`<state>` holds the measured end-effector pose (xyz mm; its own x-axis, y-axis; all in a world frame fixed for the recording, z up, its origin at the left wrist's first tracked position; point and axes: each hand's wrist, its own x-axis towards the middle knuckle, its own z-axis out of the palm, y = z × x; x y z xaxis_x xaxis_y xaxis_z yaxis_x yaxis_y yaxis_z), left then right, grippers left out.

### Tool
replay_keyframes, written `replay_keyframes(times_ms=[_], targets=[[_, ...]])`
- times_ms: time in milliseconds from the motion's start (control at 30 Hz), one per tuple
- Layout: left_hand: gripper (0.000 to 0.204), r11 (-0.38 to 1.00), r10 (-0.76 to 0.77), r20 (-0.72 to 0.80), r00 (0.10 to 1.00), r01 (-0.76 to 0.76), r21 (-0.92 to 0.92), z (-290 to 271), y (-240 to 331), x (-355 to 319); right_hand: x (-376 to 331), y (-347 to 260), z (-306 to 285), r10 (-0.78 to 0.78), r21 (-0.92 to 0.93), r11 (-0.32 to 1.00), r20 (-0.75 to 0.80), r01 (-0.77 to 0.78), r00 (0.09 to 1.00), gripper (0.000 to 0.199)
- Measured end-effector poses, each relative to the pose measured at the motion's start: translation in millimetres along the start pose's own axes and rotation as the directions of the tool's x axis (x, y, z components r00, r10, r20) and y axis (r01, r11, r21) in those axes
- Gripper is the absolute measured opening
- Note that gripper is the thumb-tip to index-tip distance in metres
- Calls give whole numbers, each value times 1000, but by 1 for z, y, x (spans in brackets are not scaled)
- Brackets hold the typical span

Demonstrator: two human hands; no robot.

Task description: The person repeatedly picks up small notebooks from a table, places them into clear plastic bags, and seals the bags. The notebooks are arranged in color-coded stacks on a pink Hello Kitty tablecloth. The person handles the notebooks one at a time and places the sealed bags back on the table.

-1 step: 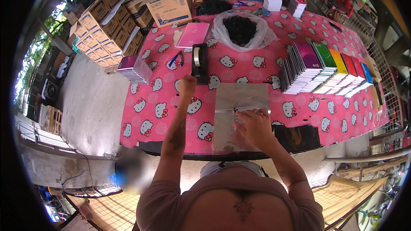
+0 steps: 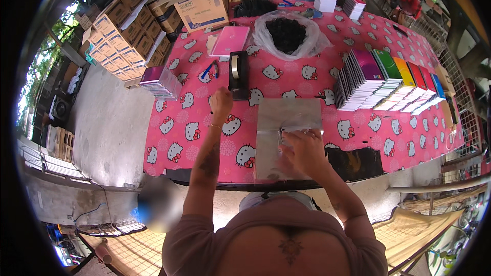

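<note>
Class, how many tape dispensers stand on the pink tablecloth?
1. The black tape dispenser sits just beyond and right of the left hand, past the grey sheet's far left corner. Others could be hidden behind the stacked notebooks.

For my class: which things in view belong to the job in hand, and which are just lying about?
Apparently in the job:
Grey flat sheet, under the right hand
Tape dispenser, beside the closed left hand

Seemingly lying about, touched by neither hand:
Pink book
Plastic bag holding black material
Open carton
Coloured notebook stacks
</note>
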<state>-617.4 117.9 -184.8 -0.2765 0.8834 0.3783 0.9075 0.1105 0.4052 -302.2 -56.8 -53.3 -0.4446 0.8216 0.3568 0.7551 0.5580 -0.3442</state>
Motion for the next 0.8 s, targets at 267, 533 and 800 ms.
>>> replay_keyframes(times_ms=[267, 533, 800], targets=[[17, 455, 660, 374, 652, 49, -889, -97, 104, -87, -7, -3, 1, 104, 20, 994, 7, -104, 995, 33], [19, 399, 851, 153, 503, -427, -811, -92, 115, -71, 25, 23, -36, 109, -75, 991, -66, -113, 992, 30], [13, 403, 821, 96, 563, -453, -795, -94, 125, -72, 4, 100, -29, 457, 898, 355, 78, -262, 886, 43]])
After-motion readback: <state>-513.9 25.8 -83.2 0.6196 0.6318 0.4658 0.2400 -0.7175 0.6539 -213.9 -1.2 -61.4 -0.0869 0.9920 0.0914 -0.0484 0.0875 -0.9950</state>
